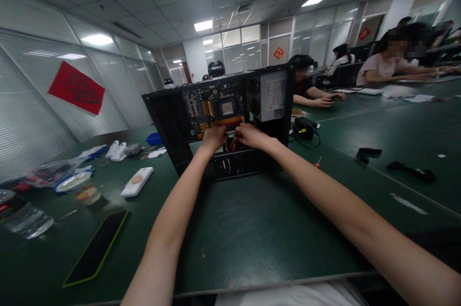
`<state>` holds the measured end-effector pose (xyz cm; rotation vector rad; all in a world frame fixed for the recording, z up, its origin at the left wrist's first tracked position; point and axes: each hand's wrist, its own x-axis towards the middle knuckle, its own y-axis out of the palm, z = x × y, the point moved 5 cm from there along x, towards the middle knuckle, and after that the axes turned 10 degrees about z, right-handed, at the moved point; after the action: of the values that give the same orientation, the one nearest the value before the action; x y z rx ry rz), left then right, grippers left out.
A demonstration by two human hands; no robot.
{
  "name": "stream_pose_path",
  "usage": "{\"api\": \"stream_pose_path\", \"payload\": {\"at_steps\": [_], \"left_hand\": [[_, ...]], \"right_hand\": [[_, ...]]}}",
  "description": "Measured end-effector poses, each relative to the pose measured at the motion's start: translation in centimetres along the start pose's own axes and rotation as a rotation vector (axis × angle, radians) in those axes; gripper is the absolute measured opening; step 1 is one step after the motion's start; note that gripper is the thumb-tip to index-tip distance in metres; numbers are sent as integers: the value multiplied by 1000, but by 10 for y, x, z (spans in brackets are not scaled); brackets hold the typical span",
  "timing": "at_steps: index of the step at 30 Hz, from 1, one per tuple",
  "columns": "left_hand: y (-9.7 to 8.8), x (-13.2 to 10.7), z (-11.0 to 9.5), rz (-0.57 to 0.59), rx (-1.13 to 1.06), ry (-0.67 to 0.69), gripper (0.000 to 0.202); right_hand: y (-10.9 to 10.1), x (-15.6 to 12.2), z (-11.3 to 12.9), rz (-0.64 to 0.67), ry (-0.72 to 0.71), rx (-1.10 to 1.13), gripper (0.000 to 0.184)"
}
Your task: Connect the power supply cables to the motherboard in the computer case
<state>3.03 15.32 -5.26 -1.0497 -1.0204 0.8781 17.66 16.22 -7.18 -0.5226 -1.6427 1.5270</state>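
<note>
An open black computer case (pixel 167 126) stands on the green table in front of me. Inside it are a motherboard (pixel 212 97) with a pale square chip, and a power supply (pixel 272 99) with a label at the upper right. My left hand (pixel 215 137) reaches in at the motherboard's lower edge, its fingers curled. Close to its right, my right hand (pixel 253 135) is also curled, thumb and fingers together. Both are just below orange and red slots (pixel 230 122). Thin coloured cables (pixel 233 143) hang between and below them. What the fingertips hold is too small to make out.
On the left lie a phone (pixel 97 248), a white power bank (pixel 137 182), a water bottle (pixel 27 214) and a cup (pixel 81 188). Black cable and adapter (pixel 306 128) sit right of the case, with black pieces (pixel 412 171) farther right. People sit across the table.
</note>
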Motion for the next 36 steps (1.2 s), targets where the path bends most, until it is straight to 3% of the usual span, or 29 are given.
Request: {"api": "stream_pose_path", "payload": {"at_steps": [3, 6, 9, 15, 36], "left_hand": [[0, -5, 8, -31, -103, -61, 34], [6, -5, 13, 70, -160, -87, 44], [11, -3, 11, 154, -139, -57, 41], [16, 1, 10, 138, -140, -55, 35], [13, 0, 11, 121, -147, -55, 35]], "right_hand": [[-1, 9, 5, 16, -88, -60, 18], [-3, 18, 8, 17, -126, -80, 21], [-4, 23, 11, 15, -151, -113, 26], [-1, 25, 11, 17, -154, -158, 20], [7, 34, 10, 40, -138, -226, 25]]}}
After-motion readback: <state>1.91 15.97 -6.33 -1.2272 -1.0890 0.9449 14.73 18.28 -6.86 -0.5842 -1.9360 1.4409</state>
